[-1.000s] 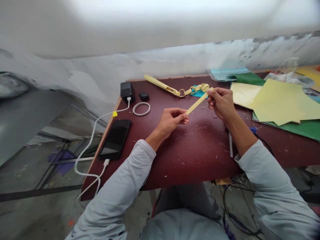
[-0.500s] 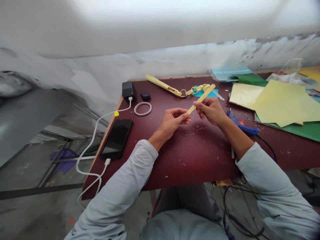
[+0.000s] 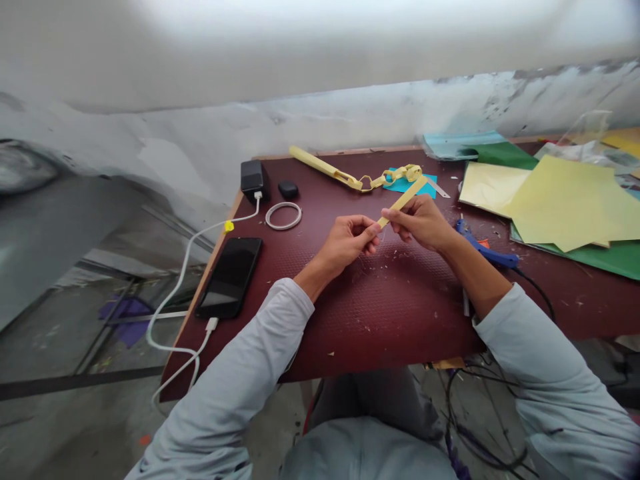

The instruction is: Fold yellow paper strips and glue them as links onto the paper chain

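Note:
Between both hands, above the middle of the dark red table (image 3: pixel 380 320), slants a yellow paper strip (image 3: pixel 411 193). My left hand (image 3: pixel 350 241) pinches its lower end between thumb and fingers. Further up the strip, my right hand (image 3: pixel 417 221) grips it with thumb and fingertips; the upper end sticks out past them. Behind the hands lies a yellow paper chain (image 3: pixel 367 183), joined at the left to a long yellow paper roll (image 3: pixel 313 161). Part of the chain rests on a blue paper piece (image 3: pixel 427 187).
A blue glue gun (image 3: pixel 487 252) lies right of my right forearm. Yellow paper sheets (image 3: pixel 565 200) and green ones are stacked at the right. On the left are a phone (image 3: pixel 230 277) with a white cable, a black charger (image 3: pixel 254 180), a small black case (image 3: pixel 288 190) and a ring (image 3: pixel 283 216).
The strip's upper end has dropped slightly, and my right hand has shifted a little down and left along with it. Both hands still hold the strip.

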{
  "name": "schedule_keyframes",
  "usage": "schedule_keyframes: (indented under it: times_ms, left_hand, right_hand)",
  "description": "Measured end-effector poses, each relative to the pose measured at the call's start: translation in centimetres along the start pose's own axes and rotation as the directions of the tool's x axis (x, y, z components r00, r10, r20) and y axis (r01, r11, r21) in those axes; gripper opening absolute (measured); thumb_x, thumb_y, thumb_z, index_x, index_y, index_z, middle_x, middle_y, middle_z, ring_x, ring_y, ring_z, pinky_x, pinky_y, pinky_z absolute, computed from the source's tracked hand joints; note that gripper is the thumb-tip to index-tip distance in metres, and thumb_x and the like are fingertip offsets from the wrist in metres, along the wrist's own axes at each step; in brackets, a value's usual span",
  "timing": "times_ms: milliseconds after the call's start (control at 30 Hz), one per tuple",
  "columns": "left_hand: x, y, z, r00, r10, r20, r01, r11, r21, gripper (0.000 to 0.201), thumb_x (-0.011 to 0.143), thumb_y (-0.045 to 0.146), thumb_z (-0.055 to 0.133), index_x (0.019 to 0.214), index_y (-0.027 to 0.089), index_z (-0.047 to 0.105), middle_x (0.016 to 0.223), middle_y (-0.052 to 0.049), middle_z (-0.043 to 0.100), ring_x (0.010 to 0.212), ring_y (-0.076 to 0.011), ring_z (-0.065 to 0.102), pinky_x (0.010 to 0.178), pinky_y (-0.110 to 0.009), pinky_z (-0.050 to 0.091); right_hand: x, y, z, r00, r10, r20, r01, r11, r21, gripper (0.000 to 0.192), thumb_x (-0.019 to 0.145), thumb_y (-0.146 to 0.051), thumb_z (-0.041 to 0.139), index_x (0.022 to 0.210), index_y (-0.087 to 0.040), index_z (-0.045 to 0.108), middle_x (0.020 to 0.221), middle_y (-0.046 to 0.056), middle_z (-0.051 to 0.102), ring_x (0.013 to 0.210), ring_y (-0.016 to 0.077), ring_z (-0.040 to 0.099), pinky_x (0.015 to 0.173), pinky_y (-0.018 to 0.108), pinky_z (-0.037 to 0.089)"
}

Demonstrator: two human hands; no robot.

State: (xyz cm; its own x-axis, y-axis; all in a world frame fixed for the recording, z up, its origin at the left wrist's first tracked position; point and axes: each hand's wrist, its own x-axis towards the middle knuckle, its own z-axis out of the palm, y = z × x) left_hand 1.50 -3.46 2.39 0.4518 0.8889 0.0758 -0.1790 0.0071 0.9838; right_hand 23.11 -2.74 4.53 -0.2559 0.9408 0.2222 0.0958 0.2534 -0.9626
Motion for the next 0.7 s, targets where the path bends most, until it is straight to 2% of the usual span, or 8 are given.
schedule_keyframes:
  times_ms: [167,267,367,467,533,600,700]
  left_hand:
    - [-0.3,0.3,-0.6,0.996,-0.068,0.050,0.067,0.997,0.026,0.034,0.092,0.042,0.090,0.087,0.014,0.072,0.070,-0.002,0.071,0.052,-0.0073,0.063,0.051,-0.019,0.051]
    - [-0.4,0.4,-0.9,0.993,-0.078,0.089,0.074,0.996,0.045,0.035,0.094,0.043,0.088,0.086,0.014,0.071,0.072,-0.003,0.073,0.054,-0.0090,0.066,0.054,-0.021,0.055]
    - [-0.5,0.5,-0.7,0.993,-0.093,0.076,0.087,0.993,0.080,0.036,0.094,0.046,0.088,0.096,0.013,0.074,0.082,-0.007,0.078,0.062,-0.0123,0.073,0.060,-0.023,0.060]
    - [-0.5,0.7,-0.3,0.995,-0.043,0.093,0.035,0.995,0.090,0.040,0.093,0.050,0.088,0.102,0.014,0.074,0.085,-0.007,0.078,0.062,-0.0132,0.074,0.060,-0.024,0.060]
    - [-0.4,0.8,-0.1,0.992,0.014,0.127,-0.029,0.993,0.114,0.040,0.095,0.052,0.085,0.097,0.014,0.074,0.082,-0.005,0.076,0.057,-0.0107,0.069,0.054,-0.022,0.055]
    - [-0.3,0.9,-0.2,0.988,0.050,0.144,-0.072,0.986,0.148,0.039,0.097,0.052,0.082,0.093,0.014,0.075,0.079,-0.004,0.074,0.053,-0.0076,0.062,0.048,-0.020,0.047]
    - [-0.2,1.1,-0.3,0.986,0.058,0.158,-0.084,0.983,0.165,0.035,0.100,0.047,0.078,0.090,0.014,0.074,0.078,-0.003,0.072,0.051,-0.0057,0.056,0.047,-0.019,0.040]
  right_hand:
    - [0.3,-0.4,-2.9,0.983,-0.024,-0.183,0.023,1.000,-0.009,0.053,0.096,-0.057,0.085,0.062,-0.020,0.068,0.049,-0.001,0.057,0.035,0.0056,0.041,0.029,0.022,0.028]
    - [0.2,-0.5,-3.5,0.974,-0.057,-0.218,0.049,0.998,-0.043,0.053,0.098,-0.054,0.084,0.061,-0.021,0.066,0.048,-0.002,0.055,0.035,0.0053,0.039,0.030,0.022,0.026]
    - [0.0,-0.7,-2.5,0.985,-0.069,-0.157,0.063,0.997,-0.047,0.055,0.100,-0.058,0.080,0.062,-0.021,0.067,0.050,-0.002,0.055,0.036,0.0057,0.040,0.031,0.024,0.026]
    - [-0.3,-1.0,-1.3,0.998,-0.054,0.009,0.055,0.996,-0.063,0.049,0.099,-0.059,0.081,0.070,-0.020,0.072,0.056,-0.001,0.061,0.041,0.0072,0.049,0.036,0.023,0.035]
    - [-0.4,-1.1,-0.9,0.995,-0.040,0.090,0.045,0.997,-0.055,0.041,0.097,-0.057,0.084,0.082,-0.020,0.078,0.067,0.001,0.071,0.046,0.0089,0.057,0.041,0.024,0.046]
    - [-0.4,-1.2,-1.0,0.992,-0.030,0.120,0.036,0.998,-0.047,0.037,0.097,-0.055,0.084,0.088,-0.020,0.080,0.074,0.002,0.075,0.050,0.0103,0.062,0.046,0.025,0.053]
    - [-0.5,-1.2,-1.5,0.993,-0.023,0.119,0.031,0.998,-0.062,0.040,0.099,-0.054,0.082,0.080,-0.019,0.077,0.069,0.002,0.072,0.047,0.0102,0.061,0.043,0.025,0.052]
